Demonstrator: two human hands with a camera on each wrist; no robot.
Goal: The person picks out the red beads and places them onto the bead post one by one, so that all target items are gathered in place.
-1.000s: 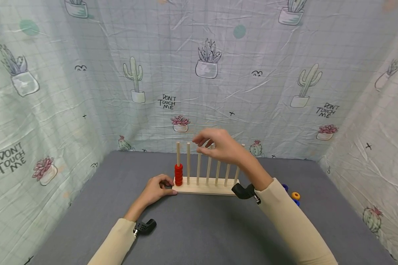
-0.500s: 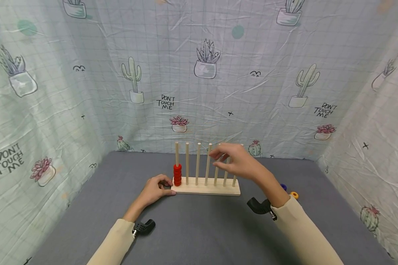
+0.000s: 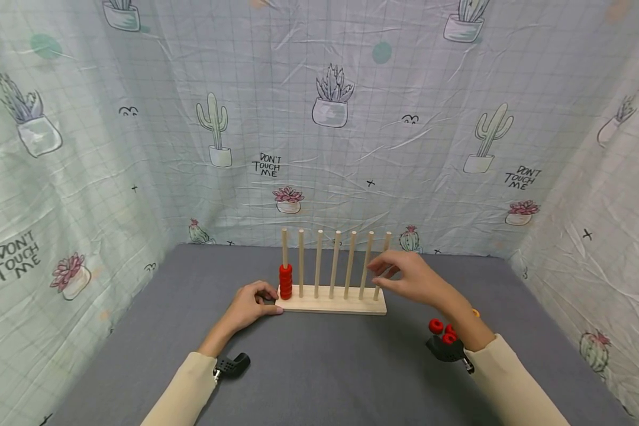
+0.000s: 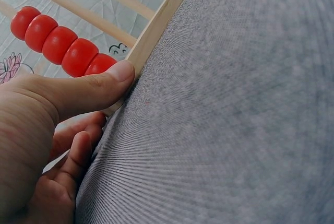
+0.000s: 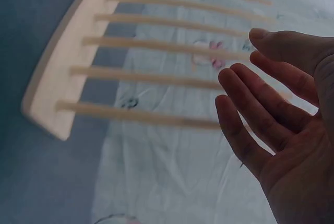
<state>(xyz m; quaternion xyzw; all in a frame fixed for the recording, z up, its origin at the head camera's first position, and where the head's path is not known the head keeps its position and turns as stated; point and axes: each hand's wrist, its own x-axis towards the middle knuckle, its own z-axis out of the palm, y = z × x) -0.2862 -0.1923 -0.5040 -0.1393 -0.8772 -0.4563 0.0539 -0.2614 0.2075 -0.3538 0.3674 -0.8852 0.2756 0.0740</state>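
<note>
A wooden peg rack (image 3: 330, 306) with several upright pegs stands on the grey table. On its leftmost peg sits a stack of red beads (image 3: 286, 281); the other pegs are bare. My left hand (image 3: 249, 305) grips the rack's left end. In the left wrist view, its thumb (image 4: 102, 89) presses the base's front edge below the red beads (image 4: 61, 45), and the other fingers curl at the end. Beside the rightmost pegs hovers my right hand (image 3: 412, 278). The right wrist view shows its fingers (image 5: 255, 106) relaxed and apart, holding nothing, near the peg tips.
Loose red beads (image 3: 436, 326) lie on the table (image 3: 319, 367) right of the rack, partly behind the right wrist's black camera (image 3: 446, 349). An orange bead (image 3: 476, 312) peeks out past the right forearm. A patterned curtain (image 3: 330, 177) hangs behind and at both sides.
My right hand has moved right and down, from above the left-middle pegs to the rightmost ones. Loose red beads have come into view; the blue beads are now hidden. The left hand stays put.
</note>
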